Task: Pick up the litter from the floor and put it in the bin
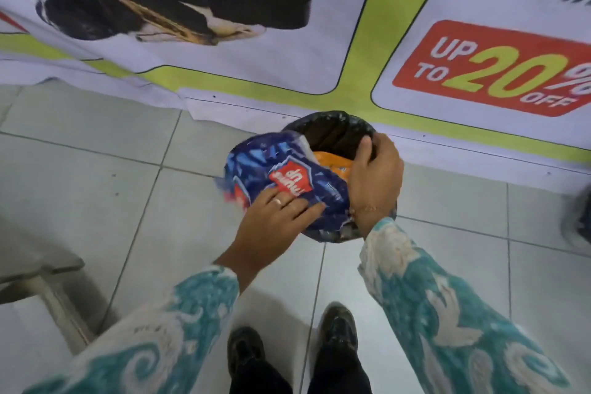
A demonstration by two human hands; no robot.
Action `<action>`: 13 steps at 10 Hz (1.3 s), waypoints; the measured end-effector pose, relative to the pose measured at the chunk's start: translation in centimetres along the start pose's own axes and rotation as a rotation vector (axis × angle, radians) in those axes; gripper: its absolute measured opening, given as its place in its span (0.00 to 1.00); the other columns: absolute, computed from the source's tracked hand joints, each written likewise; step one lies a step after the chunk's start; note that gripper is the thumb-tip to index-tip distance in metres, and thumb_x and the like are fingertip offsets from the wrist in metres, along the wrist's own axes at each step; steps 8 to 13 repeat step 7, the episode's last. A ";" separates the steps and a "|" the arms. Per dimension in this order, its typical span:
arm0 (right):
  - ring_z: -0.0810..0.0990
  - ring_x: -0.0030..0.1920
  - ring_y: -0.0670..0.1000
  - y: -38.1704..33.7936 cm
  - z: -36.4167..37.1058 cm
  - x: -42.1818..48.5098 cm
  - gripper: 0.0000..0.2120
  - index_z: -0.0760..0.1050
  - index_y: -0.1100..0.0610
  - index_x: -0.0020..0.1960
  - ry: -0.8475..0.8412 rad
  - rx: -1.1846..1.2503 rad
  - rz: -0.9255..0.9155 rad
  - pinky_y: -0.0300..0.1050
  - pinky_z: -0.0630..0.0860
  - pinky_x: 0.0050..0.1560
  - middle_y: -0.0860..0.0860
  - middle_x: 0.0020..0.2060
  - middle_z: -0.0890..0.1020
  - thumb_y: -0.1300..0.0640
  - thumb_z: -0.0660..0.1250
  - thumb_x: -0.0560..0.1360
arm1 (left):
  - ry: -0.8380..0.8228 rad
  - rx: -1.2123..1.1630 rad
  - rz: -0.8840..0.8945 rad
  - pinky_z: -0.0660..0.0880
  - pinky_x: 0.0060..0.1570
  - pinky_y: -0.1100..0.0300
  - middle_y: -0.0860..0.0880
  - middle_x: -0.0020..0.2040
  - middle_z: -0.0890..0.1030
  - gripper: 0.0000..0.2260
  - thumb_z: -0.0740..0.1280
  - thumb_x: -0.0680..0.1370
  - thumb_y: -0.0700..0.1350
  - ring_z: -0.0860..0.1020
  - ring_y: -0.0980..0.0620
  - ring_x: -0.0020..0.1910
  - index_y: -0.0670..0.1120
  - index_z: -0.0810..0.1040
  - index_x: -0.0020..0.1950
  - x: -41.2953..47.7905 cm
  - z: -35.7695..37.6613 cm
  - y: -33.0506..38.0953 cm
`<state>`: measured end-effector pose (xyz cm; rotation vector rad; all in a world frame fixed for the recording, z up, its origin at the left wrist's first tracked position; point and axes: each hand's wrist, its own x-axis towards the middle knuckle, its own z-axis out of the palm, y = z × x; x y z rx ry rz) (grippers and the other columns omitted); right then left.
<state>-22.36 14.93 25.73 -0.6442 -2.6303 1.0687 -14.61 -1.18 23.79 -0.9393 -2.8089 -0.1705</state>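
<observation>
A round bin (332, 125) lined with a black bag stands on the tiled floor by a banner. A large crumpled blue wrapper (281, 169) with a red label lies across the bin's near-left rim, half over the opening. My left hand (281, 217) presses flat on the wrapper's near edge, fingers spread. My right hand (375, 176) curls over the bin's right rim and grips it, thumb inside the opening. An orange wrapper (331, 161) shows inside the bin, between the blue wrapper and my right hand.
A printed banner (351, 41) lies spread over the floor behind the bin. My two black shoes (339, 329) stand on the white tiles right below it. A grey stool or step (41, 269) is at the left; a dark blurred object (579, 217) at the right edge.
</observation>
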 end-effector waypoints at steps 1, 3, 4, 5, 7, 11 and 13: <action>0.79 0.52 0.59 0.3 0.2 2.2 0.17 0.77 0.58 0.57 -0.067 -0.066 -0.183 0.47 0.75 0.49 0.57 0.50 0.84 0.50 0.56 0.78 | 0.036 0.035 0.222 0.78 0.49 0.52 0.48 0.48 0.85 0.17 0.72 0.71 0.46 0.82 0.46 0.46 0.48 0.75 0.58 4.8 3.0 0.5; 0.79 0.51 0.60 4.0 1.8 4.3 0.15 0.76 0.58 0.57 -0.194 -0.122 -0.140 0.50 0.77 0.48 0.59 0.49 0.84 0.50 0.58 0.79 | -0.346 0.133 0.061 0.64 0.65 0.35 0.45 0.61 0.80 0.17 0.69 0.74 0.51 0.74 0.40 0.64 0.51 0.76 0.62 7.2 9.1 -0.3; 0.79 0.51 0.60 5.6 2.3 4.5 0.15 0.76 0.58 0.58 -0.213 -0.125 -0.105 0.52 0.79 0.48 0.58 0.50 0.84 0.50 0.58 0.79 | -0.681 0.166 -0.168 0.46 0.70 0.32 0.44 0.76 0.61 0.24 0.55 0.79 0.59 0.53 0.38 0.75 0.53 0.60 0.74 6.8 11.0 -0.7; 0.80 0.50 0.59 7.0 2.5 4.1 0.15 0.75 0.57 0.58 -0.266 -0.174 -0.084 0.54 0.80 0.48 0.57 0.49 0.84 0.49 0.57 0.79 | -0.906 0.058 -0.289 0.37 0.71 0.35 0.48 0.79 0.47 0.30 0.45 0.78 0.65 0.41 0.41 0.76 0.53 0.44 0.76 6.7 11.0 -1.0; 0.80 0.49 0.59 4.9 1.1 0.9 0.15 0.76 0.58 0.55 -0.442 -0.339 -0.124 0.51 0.79 0.48 0.57 0.48 0.83 0.50 0.56 0.80 | -0.636 -0.082 -0.432 0.48 0.73 0.42 0.46 0.76 0.61 0.25 0.52 0.80 0.56 0.56 0.46 0.75 0.47 0.56 0.75 6.3 5.1 -1.4; 0.80 0.49 0.59 4.9 1.1 0.9 0.15 0.76 0.58 0.55 -0.442 -0.339 -0.124 0.51 0.79 0.48 0.57 0.48 0.83 0.50 0.56 0.80 | -0.636 -0.082 -0.432 0.48 0.73 0.42 0.46 0.76 0.61 0.25 0.52 0.80 0.56 0.56 0.46 0.75 0.47 0.56 0.75 6.3 5.1 -1.4; 0.80 0.49 0.59 4.9 1.1 0.9 0.15 0.76 0.58 0.55 -0.442 -0.339 -0.124 0.51 0.79 0.48 0.57 0.48 0.83 0.50 0.56 0.80 | -0.636 -0.082 -0.432 0.48 0.73 0.42 0.46 0.76 0.61 0.25 0.52 0.80 0.56 0.56 0.46 0.75 0.47 0.56 0.75 6.3 5.1 -1.4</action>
